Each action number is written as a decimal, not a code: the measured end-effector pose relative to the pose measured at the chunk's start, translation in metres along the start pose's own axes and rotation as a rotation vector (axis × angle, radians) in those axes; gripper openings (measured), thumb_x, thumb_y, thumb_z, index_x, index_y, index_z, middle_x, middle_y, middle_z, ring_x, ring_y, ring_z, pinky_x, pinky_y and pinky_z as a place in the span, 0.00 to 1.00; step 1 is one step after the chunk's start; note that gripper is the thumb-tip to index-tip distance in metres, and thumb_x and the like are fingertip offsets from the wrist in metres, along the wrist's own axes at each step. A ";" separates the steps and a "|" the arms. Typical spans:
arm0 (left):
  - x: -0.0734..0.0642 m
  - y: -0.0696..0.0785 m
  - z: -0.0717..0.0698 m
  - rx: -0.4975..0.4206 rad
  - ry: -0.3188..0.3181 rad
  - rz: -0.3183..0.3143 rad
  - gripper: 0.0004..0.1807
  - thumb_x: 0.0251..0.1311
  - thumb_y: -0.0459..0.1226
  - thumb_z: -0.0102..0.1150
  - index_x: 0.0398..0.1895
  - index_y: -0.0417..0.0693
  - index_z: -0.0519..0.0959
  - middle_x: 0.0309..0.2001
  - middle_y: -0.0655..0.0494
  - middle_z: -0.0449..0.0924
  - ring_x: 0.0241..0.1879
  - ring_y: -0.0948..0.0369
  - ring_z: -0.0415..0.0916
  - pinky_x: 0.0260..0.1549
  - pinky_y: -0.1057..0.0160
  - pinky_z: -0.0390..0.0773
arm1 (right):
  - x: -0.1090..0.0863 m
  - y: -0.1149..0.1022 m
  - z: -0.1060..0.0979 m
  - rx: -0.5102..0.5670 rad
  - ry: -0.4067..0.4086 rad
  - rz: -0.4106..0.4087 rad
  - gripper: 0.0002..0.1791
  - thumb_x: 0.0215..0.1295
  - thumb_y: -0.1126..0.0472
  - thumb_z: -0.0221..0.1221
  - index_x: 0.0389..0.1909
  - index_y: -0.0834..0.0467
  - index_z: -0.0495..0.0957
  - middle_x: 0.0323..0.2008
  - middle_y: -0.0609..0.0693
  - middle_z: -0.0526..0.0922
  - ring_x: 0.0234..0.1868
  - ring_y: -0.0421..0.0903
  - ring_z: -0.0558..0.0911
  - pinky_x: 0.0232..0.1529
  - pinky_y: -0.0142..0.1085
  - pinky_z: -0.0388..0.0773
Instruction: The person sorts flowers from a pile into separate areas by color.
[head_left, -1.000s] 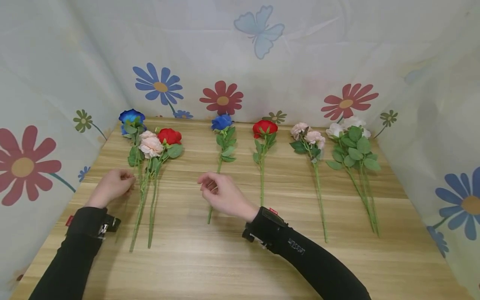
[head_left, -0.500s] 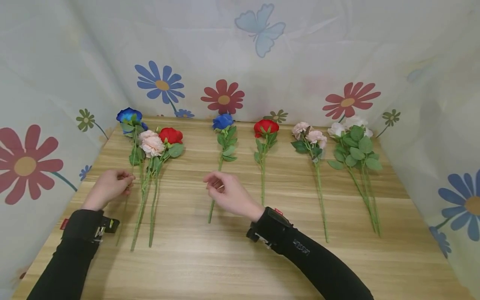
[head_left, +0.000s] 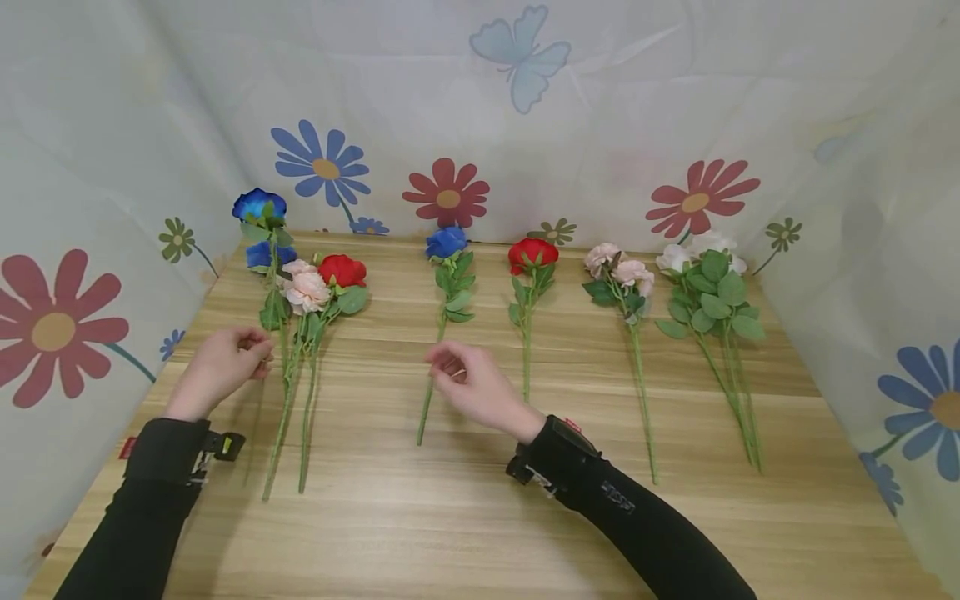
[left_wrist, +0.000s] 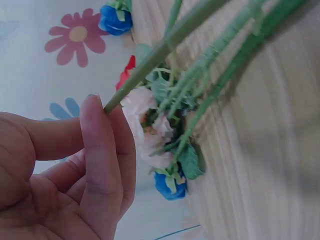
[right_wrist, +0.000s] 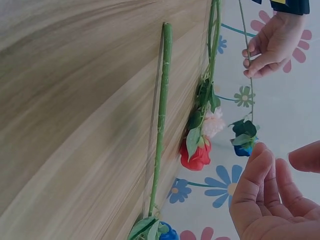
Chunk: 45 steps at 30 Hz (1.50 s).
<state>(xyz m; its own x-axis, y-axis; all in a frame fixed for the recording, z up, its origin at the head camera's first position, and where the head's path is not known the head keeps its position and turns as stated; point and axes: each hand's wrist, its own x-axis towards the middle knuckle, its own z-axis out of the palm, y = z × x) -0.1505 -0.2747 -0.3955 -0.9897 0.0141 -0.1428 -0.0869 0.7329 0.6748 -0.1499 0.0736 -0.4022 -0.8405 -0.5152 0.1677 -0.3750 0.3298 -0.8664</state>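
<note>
My left hand (head_left: pixel 225 371) pinches the stem of a blue rose (head_left: pixel 259 204) between thumb and fingers. That rose is raised above the table, as the right wrist view shows, where its bloom (right_wrist: pixel 244 149) hangs apart from the others. In the left wrist view the held stem (left_wrist: pixel 165 47) runs up from the fingertips. Beneath it on the table lie another blue rose (head_left: pixel 264 257), a pink flower (head_left: pixel 306 290) and a red rose (head_left: pixel 342 270). My right hand (head_left: pixel 486 387), fingers loosely bent and holding nothing, hovers over the stem of a separate blue rose (head_left: pixel 447 242).
To the right on the wooden table (head_left: pixel 480 517) lie a red rose (head_left: pixel 532 257), a pale pink flower stem (head_left: pixel 632 275) and white flowers (head_left: pixel 708 246) with dense leaves. A printed cloth backdrop (head_left: pixel 600 100) encloses the table's back and sides.
The blue rose in my left hand has risen, its bloom now above the table's back edge and the lower blue rose exposed. My right hand has drifted slightly right.
</note>
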 end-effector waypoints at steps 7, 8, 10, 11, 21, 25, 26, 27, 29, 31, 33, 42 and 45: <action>-0.001 0.019 0.003 0.004 0.024 0.048 0.18 0.70 0.37 0.45 0.50 0.29 0.72 0.41 0.37 0.74 0.32 0.54 0.81 0.35 0.52 0.82 | -0.005 0.004 -0.005 -0.006 0.029 0.019 0.10 0.63 0.70 0.55 0.45 0.63 0.76 0.37 0.56 0.81 0.38 0.48 0.79 0.39 0.41 0.80; -0.001 0.021 0.004 0.004 0.025 0.054 0.18 0.70 0.37 0.45 0.50 0.29 0.72 0.41 0.37 0.75 0.32 0.55 0.80 0.35 0.52 0.82 | -0.005 0.004 -0.006 -0.001 0.033 0.024 0.10 0.63 0.71 0.55 0.45 0.63 0.76 0.38 0.57 0.81 0.39 0.48 0.79 0.40 0.42 0.80; 0.000 0.025 0.005 0.003 0.025 0.066 0.17 0.71 0.38 0.45 0.50 0.30 0.73 0.41 0.38 0.75 0.32 0.55 0.80 0.34 0.52 0.82 | -0.007 0.002 -0.008 0.006 0.035 0.033 0.11 0.62 0.72 0.54 0.45 0.66 0.76 0.38 0.60 0.81 0.39 0.51 0.80 0.40 0.45 0.80; 0.000 0.027 0.006 0.001 0.022 0.071 0.17 0.71 0.38 0.46 0.50 0.30 0.73 0.41 0.38 0.75 0.32 0.54 0.80 0.34 0.52 0.82 | -0.008 0.000 -0.009 0.010 0.034 0.038 0.11 0.62 0.73 0.54 0.45 0.67 0.75 0.38 0.61 0.80 0.39 0.53 0.80 0.41 0.46 0.79; 0.003 0.045 0.017 -0.010 -0.015 0.122 0.16 0.70 0.40 0.48 0.47 0.34 0.75 0.39 0.40 0.76 0.31 0.54 0.79 0.31 0.56 0.81 | -0.021 -0.031 -0.028 0.010 0.033 0.045 0.12 0.61 0.75 0.52 0.45 0.70 0.75 0.38 0.64 0.80 0.40 0.57 0.79 0.40 0.46 0.79; 0.007 0.052 0.024 -0.017 -0.042 0.130 0.16 0.70 0.40 0.49 0.46 0.34 0.76 0.37 0.41 0.78 0.31 0.53 0.80 0.31 0.57 0.81 | -0.023 -0.029 -0.030 0.018 0.043 0.060 0.11 0.61 0.75 0.51 0.45 0.70 0.75 0.38 0.64 0.80 0.40 0.57 0.79 0.40 0.45 0.79; 0.008 0.054 0.026 -0.018 -0.047 0.128 0.16 0.70 0.40 0.49 0.46 0.34 0.76 0.36 0.41 0.79 0.31 0.53 0.80 0.31 0.57 0.81 | -0.024 -0.029 -0.031 0.024 0.045 0.063 0.11 0.61 0.75 0.51 0.45 0.71 0.75 0.38 0.64 0.80 0.40 0.57 0.79 0.40 0.46 0.79; 0.009 0.055 0.028 -0.019 -0.053 0.127 0.15 0.69 0.40 0.49 0.46 0.34 0.76 0.35 0.42 0.79 0.30 0.53 0.80 0.31 0.57 0.81 | -0.025 -0.029 -0.031 0.028 0.047 0.068 0.11 0.61 0.76 0.51 0.44 0.71 0.75 0.37 0.63 0.80 0.40 0.57 0.79 0.41 0.47 0.79; 0.011 0.058 0.032 -0.031 -0.065 0.126 0.15 0.69 0.39 0.49 0.46 0.35 0.76 0.34 0.43 0.79 0.30 0.54 0.80 0.32 0.55 0.81 | -0.026 -0.028 -0.032 0.038 0.050 0.076 0.11 0.61 0.76 0.51 0.45 0.71 0.75 0.37 0.63 0.80 0.40 0.58 0.79 0.41 0.48 0.79; 0.012 0.062 0.037 -0.045 -0.073 0.129 0.14 0.69 0.38 0.49 0.45 0.35 0.76 0.34 0.44 0.79 0.30 0.55 0.80 0.33 0.54 0.82 | -0.027 -0.027 -0.033 0.045 0.053 0.084 0.11 0.61 0.76 0.51 0.45 0.71 0.74 0.37 0.64 0.80 0.40 0.59 0.79 0.41 0.49 0.79; 0.013 0.066 0.042 -0.066 -0.078 0.135 0.13 0.69 0.38 0.50 0.44 0.35 0.76 0.34 0.43 0.79 0.29 0.57 0.80 0.33 0.53 0.82 | -0.028 -0.026 -0.033 0.051 0.057 0.091 0.12 0.61 0.77 0.50 0.45 0.72 0.74 0.37 0.64 0.80 0.40 0.60 0.80 0.41 0.49 0.79; 0.023 0.081 0.066 -0.171 -0.127 0.141 0.13 0.68 0.37 0.52 0.44 0.33 0.75 0.36 0.41 0.78 0.30 0.57 0.81 0.36 0.53 0.82 | -0.031 -0.024 -0.037 0.034 0.065 0.108 0.11 0.61 0.76 0.50 0.45 0.70 0.75 0.37 0.63 0.80 0.39 0.61 0.80 0.38 0.40 0.80; 0.025 0.087 0.074 -0.206 -0.143 0.148 0.12 0.67 0.36 0.52 0.43 0.32 0.75 0.35 0.40 0.78 0.30 0.56 0.81 0.36 0.52 0.82 | -0.032 -0.026 -0.038 0.031 0.067 0.110 0.11 0.62 0.75 0.51 0.44 0.70 0.75 0.36 0.63 0.80 0.38 0.60 0.80 0.37 0.40 0.80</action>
<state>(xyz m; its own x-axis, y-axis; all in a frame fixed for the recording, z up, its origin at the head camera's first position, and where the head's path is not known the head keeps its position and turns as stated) -0.1744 -0.1604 -0.3940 -0.9685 0.2167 -0.1224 0.0214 0.5627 0.8264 -0.1282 0.1115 -0.3674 -0.9003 -0.4233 0.1010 -0.2680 0.3565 -0.8950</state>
